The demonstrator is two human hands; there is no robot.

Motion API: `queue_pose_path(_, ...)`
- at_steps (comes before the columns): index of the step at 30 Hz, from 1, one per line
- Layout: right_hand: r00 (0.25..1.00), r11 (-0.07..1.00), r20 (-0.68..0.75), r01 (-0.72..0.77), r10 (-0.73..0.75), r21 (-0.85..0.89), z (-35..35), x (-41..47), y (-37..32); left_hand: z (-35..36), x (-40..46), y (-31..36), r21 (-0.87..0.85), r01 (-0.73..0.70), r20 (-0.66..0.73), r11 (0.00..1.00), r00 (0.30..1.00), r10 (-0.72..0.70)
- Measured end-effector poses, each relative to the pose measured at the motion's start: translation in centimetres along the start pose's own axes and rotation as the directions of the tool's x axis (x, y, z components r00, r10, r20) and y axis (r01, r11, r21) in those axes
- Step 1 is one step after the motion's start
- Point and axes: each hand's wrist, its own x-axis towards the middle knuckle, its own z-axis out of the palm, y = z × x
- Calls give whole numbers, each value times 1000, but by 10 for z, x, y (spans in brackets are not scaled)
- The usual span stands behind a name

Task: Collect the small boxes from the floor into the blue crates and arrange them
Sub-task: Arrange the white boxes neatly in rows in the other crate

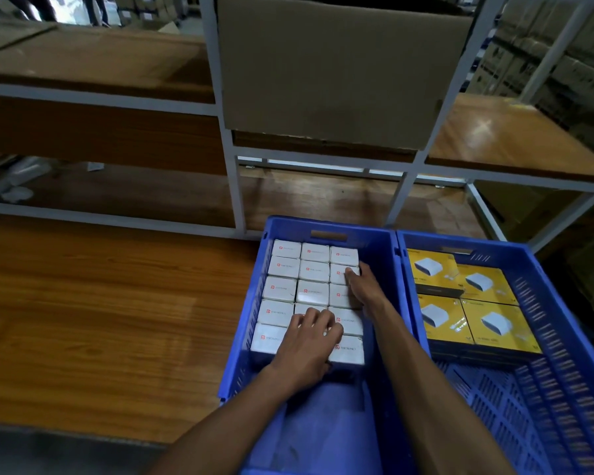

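A metal rack (227,159) is seen behind the left crate (381,269); a second crate (546,303) adjoins its right. White boxes (283,289) are packed inside it, pressed flat by the left hand (306,351) and right hand (364,286), neither gripping.

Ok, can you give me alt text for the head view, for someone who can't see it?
Both hands, left hand and right hand, press flat on white boxes packed in rows inside the left blue crate. The right blue crate beside it holds yellow boxes; empty shelves stand behind.
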Motion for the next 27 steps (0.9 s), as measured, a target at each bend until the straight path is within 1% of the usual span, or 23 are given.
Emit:
queue_pose_path(2,1000,1000,16,-10,10,7,-3,-7,-6,-1,-1,0,-1,1,3,1000,1000,-1)
queue_pose_path(4,999,999,11,-38,38,-26,-4,-10,-6,-2,-1,1,0,2,11,1000,1000,-2)
queue_pose_path(7,999,984,-23,-51,48,-169,-4,-24,-10,-5,-2,2,14,1,22,1000,1000,-2)
queue_pose_path(9,999,959,-45,-6,-7,-284,-4,-48,-18,-5,-3,2,21,0,28,1000,1000,-1)
queue_pose_path(12,991,930,-46,99,-123,-354,-5,-85,-23,-8,-3,2,30,-2,38,1000,999,1)
queue_pose_path(14,988,904,-38,119,-147,-411,-8,-109,-20,-10,-4,2,39,-14,30,999,999,13)
queue_pose_path(16,980,843,-59,133,-191,-522,-13,-132,-13,-12,-6,3,33,-27,36,999,999,26)
queue_pose_path(17,964,798,-94,148,-248,-584,-16,-143,-8,-13,-6,3,29,-31,44,999,999,29)
queue_pose_path(19,899,714,-180,181,-399,-677,-23,-166,1,-14,-6,3,21,-34,62,999,998,32)
queue_pose_path(22,808,667,-232,245,-542,-704,-33,-196,9,-17,-7,4,-2,-35,97,999,995,35)
queue_pose_path(25,754,647,-264,265,-602,-715,-50,-221,22,-20,-12,10,-14,-39,121,999,992,41)
queue_pose_path(27,760,646,-273,243,-590,-723,-65,-235,31,-24,-17,19,-51,-40,122,998,992,46)
